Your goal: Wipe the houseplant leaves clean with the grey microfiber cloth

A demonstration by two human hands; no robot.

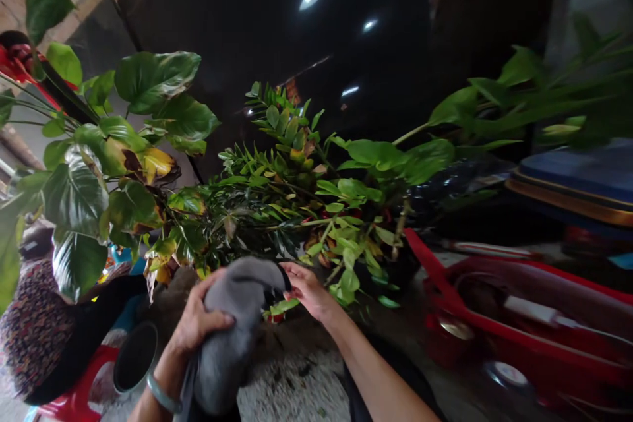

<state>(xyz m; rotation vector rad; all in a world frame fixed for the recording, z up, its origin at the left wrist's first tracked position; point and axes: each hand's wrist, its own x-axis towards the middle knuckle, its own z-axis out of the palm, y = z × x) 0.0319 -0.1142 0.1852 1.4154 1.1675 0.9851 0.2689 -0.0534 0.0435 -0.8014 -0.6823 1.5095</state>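
Observation:
A soft grey cloth item with a dark edge [240,303], its exact kind unclear, is held up between my two hands. My left hand [198,320] is wrapped round its left side, the thumb pressing on the cloth. At the upper right, the fingers of my right hand [304,287] pinch the dark rim. The lower part of the cloth hangs down toward my lap. Just beyond my hands stand leafy green plants [346,211], some leaves yellowed. A pale bangle [163,395] circles my left wrist.
To the right lies a red toy car [534,382] with a white tube-like item [531,310] in it. A large-leafed plant [79,191] leans in at left, above a dark round container [136,356] and a red stool [74,392]. Behind is a dark glossy panel [222,26].

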